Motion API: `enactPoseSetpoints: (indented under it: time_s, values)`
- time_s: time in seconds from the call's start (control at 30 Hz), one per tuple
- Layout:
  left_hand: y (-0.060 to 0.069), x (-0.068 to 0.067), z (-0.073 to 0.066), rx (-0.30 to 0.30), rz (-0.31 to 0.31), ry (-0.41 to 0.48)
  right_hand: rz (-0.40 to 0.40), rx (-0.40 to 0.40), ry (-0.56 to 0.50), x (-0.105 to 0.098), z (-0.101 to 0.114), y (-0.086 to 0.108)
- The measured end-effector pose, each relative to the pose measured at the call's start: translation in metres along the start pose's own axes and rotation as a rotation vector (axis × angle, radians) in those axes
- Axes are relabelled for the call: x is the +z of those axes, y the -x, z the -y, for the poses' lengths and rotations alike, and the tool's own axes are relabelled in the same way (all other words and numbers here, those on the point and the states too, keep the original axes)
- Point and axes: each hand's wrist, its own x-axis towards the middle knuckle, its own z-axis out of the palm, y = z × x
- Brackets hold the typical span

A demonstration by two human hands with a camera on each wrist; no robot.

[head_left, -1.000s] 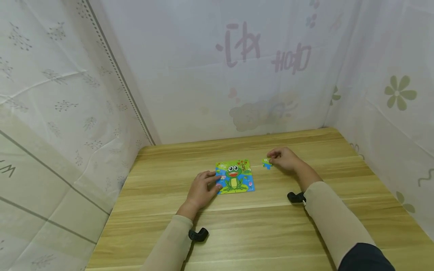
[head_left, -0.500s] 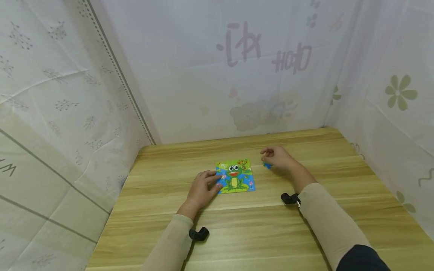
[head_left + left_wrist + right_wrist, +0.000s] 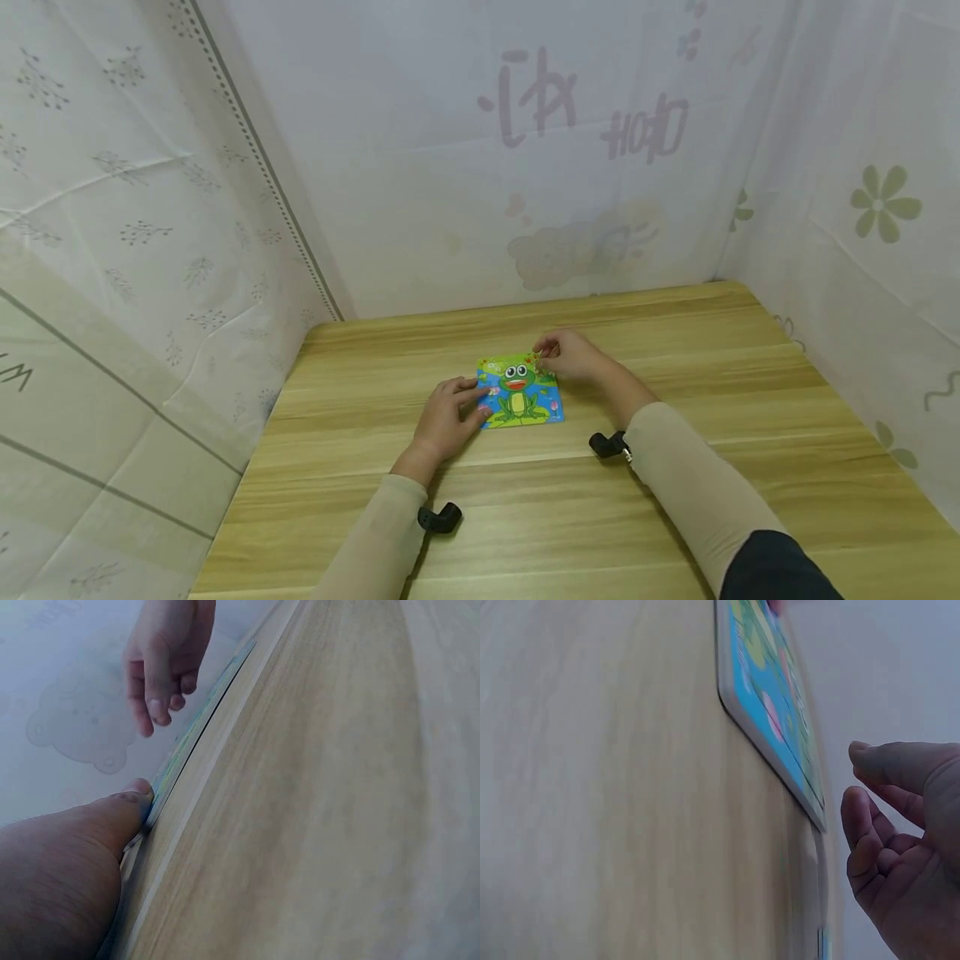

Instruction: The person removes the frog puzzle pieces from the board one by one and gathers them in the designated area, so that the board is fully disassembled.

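Observation:
A square frog jigsaw puzzle (image 3: pixel 517 404), green and blue, lies flat on the table. My left hand (image 3: pixel 444 421) rests at its left side, with thumb and forefinger touching the edge. In the left wrist view, the thumb (image 3: pixel 135 796) presses on the board's near end. Over the puzzle's upper right corner hovers my right hand (image 3: pixel 576 357). Its fingers (image 3: pixel 859 814) are loosely bent and apart from the thumb, and I see nothing between them. A thin blue-edged bit (image 3: pixel 825 946), probably a loose puzzle piece, shows low in the right wrist view; in the head view the right hand hides that spot.
The wood-grain table (image 3: pixel 510 517) extends around the puzzle on all sides. Printed pale curtains (image 3: pixel 420 167) stand behind its back edge and along both sides. A black wrist camera (image 3: pixel 441 518) sits on the left sleeve, another black camera (image 3: pixel 609 445) on the right.
My right hand has moved left, from beside the loose blue and green puzzle piece to the puzzle's upper right corner. The piece has gone out of the head view. My left hand stays put.

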Motion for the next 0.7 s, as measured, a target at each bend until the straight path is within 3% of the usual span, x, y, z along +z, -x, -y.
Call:
enactPoseSetpoints:
  time_s: [0.33,0.7]
  values:
    - [0.000,0.000,0.001,-0.009,0.018,0.009,0.023,-0.027,0.119,0.024,0.011,-0.018]
    - [0.000,-0.002,0.000,-0.002,0.007,0.023,0.067,0.040,0.183,0.029,0.017,-0.023]
